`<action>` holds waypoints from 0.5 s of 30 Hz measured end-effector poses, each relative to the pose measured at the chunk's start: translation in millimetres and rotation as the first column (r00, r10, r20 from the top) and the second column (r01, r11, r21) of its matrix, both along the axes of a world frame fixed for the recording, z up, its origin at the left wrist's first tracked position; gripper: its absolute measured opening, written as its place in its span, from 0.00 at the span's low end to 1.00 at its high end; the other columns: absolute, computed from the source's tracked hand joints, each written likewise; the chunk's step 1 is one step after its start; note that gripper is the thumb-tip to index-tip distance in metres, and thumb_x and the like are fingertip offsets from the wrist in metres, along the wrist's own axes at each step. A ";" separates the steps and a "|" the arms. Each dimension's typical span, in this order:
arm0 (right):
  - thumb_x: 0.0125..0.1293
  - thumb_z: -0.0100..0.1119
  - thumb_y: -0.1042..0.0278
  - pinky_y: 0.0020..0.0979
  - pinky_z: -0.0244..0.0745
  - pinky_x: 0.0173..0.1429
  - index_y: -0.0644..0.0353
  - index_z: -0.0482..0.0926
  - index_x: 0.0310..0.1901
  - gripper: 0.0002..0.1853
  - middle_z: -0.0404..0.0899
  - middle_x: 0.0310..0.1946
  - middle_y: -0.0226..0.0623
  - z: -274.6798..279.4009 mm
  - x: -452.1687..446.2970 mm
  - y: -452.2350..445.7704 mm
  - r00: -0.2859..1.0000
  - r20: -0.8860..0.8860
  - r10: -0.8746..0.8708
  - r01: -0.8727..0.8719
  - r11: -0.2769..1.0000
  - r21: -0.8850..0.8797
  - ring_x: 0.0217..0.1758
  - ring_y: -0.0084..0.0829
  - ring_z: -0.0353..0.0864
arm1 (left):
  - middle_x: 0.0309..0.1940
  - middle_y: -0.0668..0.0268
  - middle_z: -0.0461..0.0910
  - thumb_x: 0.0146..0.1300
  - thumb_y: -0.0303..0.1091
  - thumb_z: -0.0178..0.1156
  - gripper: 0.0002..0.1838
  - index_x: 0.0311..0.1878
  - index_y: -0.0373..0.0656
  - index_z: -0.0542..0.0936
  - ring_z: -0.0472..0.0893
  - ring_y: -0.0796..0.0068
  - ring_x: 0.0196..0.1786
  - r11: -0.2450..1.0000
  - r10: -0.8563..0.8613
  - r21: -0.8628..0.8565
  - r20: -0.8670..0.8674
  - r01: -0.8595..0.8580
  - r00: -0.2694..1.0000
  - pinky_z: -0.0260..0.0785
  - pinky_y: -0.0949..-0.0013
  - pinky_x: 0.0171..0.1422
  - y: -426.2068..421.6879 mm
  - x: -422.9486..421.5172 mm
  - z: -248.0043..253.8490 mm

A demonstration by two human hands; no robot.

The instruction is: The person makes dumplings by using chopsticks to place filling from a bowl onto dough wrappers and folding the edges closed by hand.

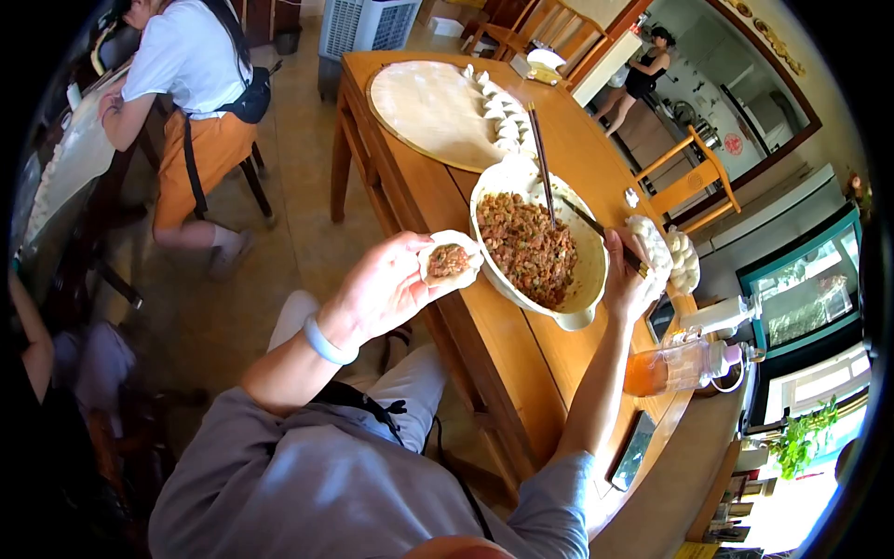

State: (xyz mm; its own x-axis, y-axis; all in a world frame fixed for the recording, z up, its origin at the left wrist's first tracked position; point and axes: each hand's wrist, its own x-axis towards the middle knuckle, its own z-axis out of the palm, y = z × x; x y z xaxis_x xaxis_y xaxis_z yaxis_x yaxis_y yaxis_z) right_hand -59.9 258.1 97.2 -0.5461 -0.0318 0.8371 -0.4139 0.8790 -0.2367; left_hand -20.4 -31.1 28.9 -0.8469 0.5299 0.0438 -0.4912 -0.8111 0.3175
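The thin, round, off-white dough wrapper (472, 255) is in the left hand (377, 287), above the gap between the person's lap and the near edge of the light-brown wooden surface (521, 359). It lies open, with a lump of coarse pinkish-brown filling (448, 262) in its middle. The left hand pinches its near side between thumb and fingers, the palm turned partly up.

The wrapper should be light, soft and floppy, easily stretched or torn where the filling weighs on it. It is best taken by its bare rim, with fingertips beneath for support; a hard pinch could thin the dough, and moisture from the filling could make the edge slippery. The filling itself looks moist and loosely bound, so a tilt might spill crumbs of it.

Beside the wrapper is the deep cream-coloured bowl (575, 321), holding much more filling; it is probably stiff and fairly heavy, and its rim offers a firm grip. A pair of dark slender chopsticks (541, 154) stands slanting in it. At the bowl's far side from the left hand, the right hand (626, 284) is closed around a dark slim utensil (585, 216), whose tip reaches over the bowl.

Farther out, pale folded dumplings (504, 119) sit along one side of the round, flour-dusted board (419, 98); their soft skins would dent under pressure, so their undersides are the safer hold.
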 end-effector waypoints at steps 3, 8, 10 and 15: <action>0.60 0.60 0.64 0.25 0.69 0.35 0.62 0.81 0.28 0.10 0.78 0.21 0.34 -3.8 -1.9 4.6 1.000 0.006 0.010 -0.010 1.000 0.012 0.27 0.27 0.76 | 0.55 0.45 0.69 0.65 0.35 0.42 0.23 0.55 0.22 0.64 0.70 0.57 0.58 1.000 -0.013 0.011 -0.003 0.013 1.000 0.61 0.60 0.66 4.8 -2.9 -7.6; 0.62 0.59 0.63 0.27 0.70 0.38 0.60 0.81 0.32 0.09 0.78 0.23 0.34 -12.8 -7.0 17.7 0.998 0.035 0.055 -0.051 0.994 -0.094 0.29 0.28 0.75 | 0.54 0.44 0.69 0.65 0.34 0.42 0.22 0.54 0.22 0.65 0.71 0.56 0.58 0.999 -0.021 0.025 -0.014 0.021 1.000 0.62 0.59 0.66 8.9 -3.2 -9.9; 0.61 0.60 0.63 0.25 0.70 0.38 0.61 0.81 0.32 0.09 0.78 0.22 0.32 -9.1 -5.3 12.7 0.999 0.013 0.030 -0.030 0.998 -0.050 0.29 0.25 0.76 | 0.55 0.44 0.69 0.65 0.34 0.42 0.23 0.54 0.22 0.64 0.71 0.56 0.58 0.999 -0.019 0.027 -0.010 0.019 1.000 0.62 0.59 0.65 8.5 -3.3 -9.3; 0.58 0.63 0.63 0.22 0.70 0.35 0.61 0.82 0.30 0.09 0.77 0.19 0.31 -15.7 -7.1 15.4 0.996 0.093 -0.007 0.013 0.998 -0.063 0.25 0.23 0.76 | 0.55 0.45 0.69 0.65 0.35 0.43 0.23 0.55 0.22 0.64 0.71 0.57 0.57 0.999 -0.034 0.013 -0.014 0.034 0.999 0.62 0.61 0.65 9.4 -2.8 -5.4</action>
